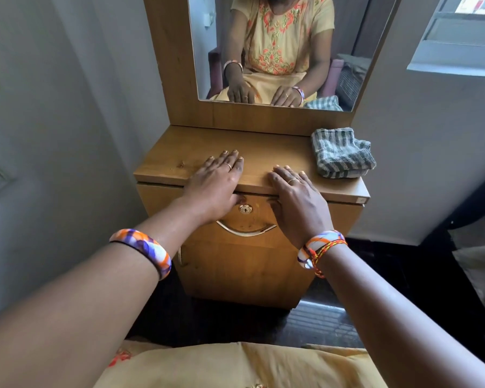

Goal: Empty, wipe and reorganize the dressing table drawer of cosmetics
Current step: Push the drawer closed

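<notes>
Fingers (230, 161) of left hand (214, 186) lie straight & slightly spread, flat on the wooden surface (263, 152) at frame centre, holding nothing. Right hand (297, 197) just beside it, fingers straight, close together, also flat on the front edge; thumbs hang over the edge. Below the hands, centre frame, the drawer (247, 219) is closed, w/ keyhole (245, 209) & curved metal handle (245, 232). Striped grey cloth (342, 154) sits folded at right of the surface, near right hand, not touching. Mirror (277, 49) at top.
</notes>
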The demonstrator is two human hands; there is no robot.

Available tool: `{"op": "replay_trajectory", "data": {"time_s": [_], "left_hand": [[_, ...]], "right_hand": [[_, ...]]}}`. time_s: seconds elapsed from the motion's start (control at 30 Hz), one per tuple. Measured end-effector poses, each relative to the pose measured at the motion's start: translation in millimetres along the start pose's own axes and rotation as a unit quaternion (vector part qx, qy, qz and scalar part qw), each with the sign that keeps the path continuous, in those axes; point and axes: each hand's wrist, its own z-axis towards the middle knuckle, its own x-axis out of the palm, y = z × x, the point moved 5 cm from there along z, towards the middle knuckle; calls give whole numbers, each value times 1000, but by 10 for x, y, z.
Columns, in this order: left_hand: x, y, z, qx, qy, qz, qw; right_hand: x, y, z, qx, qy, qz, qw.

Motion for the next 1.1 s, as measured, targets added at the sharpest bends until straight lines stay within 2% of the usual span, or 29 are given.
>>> {"op": "replay_trajectory", "data": {"time_s": [0.17, 0.3, 0.63, 1.1], "left_hand": [[65, 19, 58, -2, -49, -15, 999], [81, 14, 19, 11, -111, -23, 993], [135, 9, -2, 4, -193, -18, 981], [99, -29, -48, -12, -175, -22, 984]], "right_hand": [[62, -55, 44, 1, -137, -15, 990], [135, -63, 40, -9, -169, -26, 985], [177, -14, 10, 16, -195, -24, 980], [173, -12, 25, 19, -200, -21, 979]]}}
